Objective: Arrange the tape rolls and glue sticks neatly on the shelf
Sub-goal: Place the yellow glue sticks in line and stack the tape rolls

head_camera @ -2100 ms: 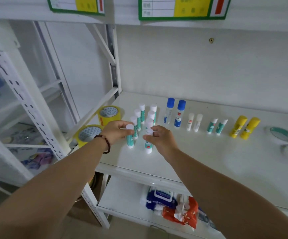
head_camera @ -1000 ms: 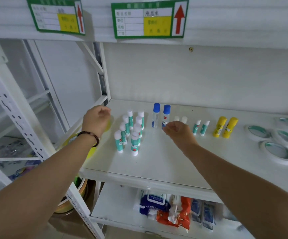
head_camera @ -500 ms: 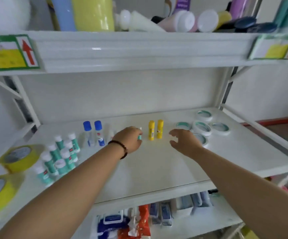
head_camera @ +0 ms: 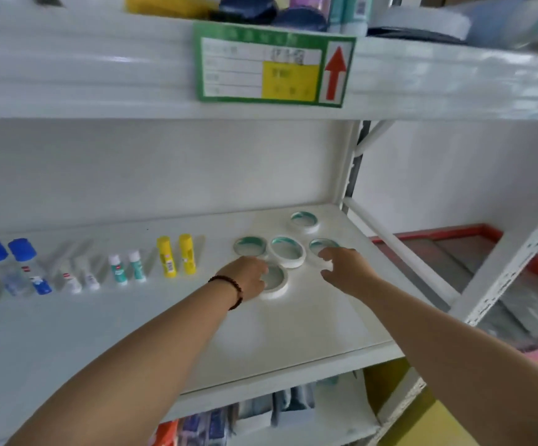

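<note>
Hands over the tape cluster at the right end of the white shelf (head_camera: pixel 293 342). Left hand (head_camera: pixel 245 278), dark bead bracelet (head_camera: pixel 229 289) at the wrist, lies on the left edge of the nearest tape roll (head_camera: pixel 274 280), fingers curled down onto it; cannot tell whether it grips. Right hand (head_camera: pixel 346 267) rests over the right roll (head_camera: pixel 321 249) of the row of three, fingers bent around its near rim; grip also uncertain. Middle roll (head_camera: pixel 286 251) and left roll (head_camera: pixel 250 246) lie flat, touching or nearly so. Fifth roll (head_camera: pixel 304 221) lies apart, nearer the back wall. Further left, upright in pairs: two yellow glue sticks (head_camera: pixel 176 260), two teal-labelled sticks (head_camera: pixel 127 268), two small white sticks (head_camera: pixel 79 280), two blue-capped bottles (head_camera: pixel 16 265). Left side of the picture blurred. Green-bordered label (head_camera: pixel 274 66) with red arrow on the upper shelf edge.
</note>
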